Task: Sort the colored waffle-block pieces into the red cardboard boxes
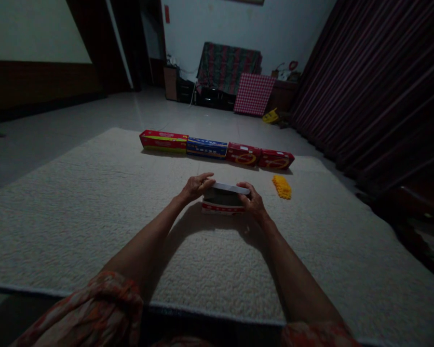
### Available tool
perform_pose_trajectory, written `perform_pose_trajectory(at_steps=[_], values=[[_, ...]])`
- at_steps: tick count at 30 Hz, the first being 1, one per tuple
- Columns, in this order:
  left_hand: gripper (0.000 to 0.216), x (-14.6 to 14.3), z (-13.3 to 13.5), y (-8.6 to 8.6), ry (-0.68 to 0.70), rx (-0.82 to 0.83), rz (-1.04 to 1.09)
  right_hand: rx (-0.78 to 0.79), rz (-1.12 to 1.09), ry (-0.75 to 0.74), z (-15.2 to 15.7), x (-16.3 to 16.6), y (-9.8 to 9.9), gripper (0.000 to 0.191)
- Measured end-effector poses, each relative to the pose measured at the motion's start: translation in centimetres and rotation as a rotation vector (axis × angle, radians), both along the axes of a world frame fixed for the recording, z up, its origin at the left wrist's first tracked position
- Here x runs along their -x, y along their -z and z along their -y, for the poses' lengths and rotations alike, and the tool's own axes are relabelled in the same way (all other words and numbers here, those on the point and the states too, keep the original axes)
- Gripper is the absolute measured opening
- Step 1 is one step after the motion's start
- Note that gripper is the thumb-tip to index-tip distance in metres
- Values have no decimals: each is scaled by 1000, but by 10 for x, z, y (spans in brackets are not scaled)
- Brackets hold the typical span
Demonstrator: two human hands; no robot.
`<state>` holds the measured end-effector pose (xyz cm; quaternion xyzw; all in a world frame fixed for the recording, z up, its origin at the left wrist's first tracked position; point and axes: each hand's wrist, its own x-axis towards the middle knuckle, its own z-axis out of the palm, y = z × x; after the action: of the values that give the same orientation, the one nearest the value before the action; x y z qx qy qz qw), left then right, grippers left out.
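In front of me on the pale quilted mat [217,270] sits a small red and white cardboard box [222,209]. Its pale top flap [227,187] is raised, and a dark gap shows beneath it. My left hand [198,186] grips the flap's left corner between thumb and fingers. At the opposite corner, my right hand [252,198] pinches the right end of the flap and touches the box's side. The inside of the box is too dark to make out.
Beyond my hands, a red and green box [164,142], a blue box [207,148] and two dark red boxes [244,154] stand end to end. A yellow fuzzy cloth [282,187] lies to the right. Purple curtains [379,72] hang along the right side.
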<state>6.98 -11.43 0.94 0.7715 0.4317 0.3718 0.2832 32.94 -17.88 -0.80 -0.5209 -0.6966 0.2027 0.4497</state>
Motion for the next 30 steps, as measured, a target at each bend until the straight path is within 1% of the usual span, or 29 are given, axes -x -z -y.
perform_pose_trajectory(at_steps=[3,5,7,10,12,15,20,24,27,30], values=[[49,-7,-10,2,-105,-17,102,22,-34,29,-8,-1,-4,40],[45,-11,-16,3,-150,-36,179,38,-38,75,-17,-3,-4,36],[43,-13,-22,6,-171,-46,232,42,-37,150,-28,-4,-4,30],[35,-14,-31,12,-173,-16,295,21,-32,241,-42,-4,-2,24],[35,-15,-38,16,-171,8,334,28,-59,242,-50,-4,0,26],[43,-18,-50,22,-163,26,370,58,-149,228,-63,-2,2,33],[50,-23,-73,21,-175,39,441,53,-288,232,-85,6,1,43],[50,-27,-85,18,-197,44,489,6,-358,219,-99,10,1,41],[49,-29,-93,19,-181,103,528,36,-400,214,-106,9,4,39],[49,-30,-102,23,-149,171,552,89,-423,238,-110,4,6,42]])
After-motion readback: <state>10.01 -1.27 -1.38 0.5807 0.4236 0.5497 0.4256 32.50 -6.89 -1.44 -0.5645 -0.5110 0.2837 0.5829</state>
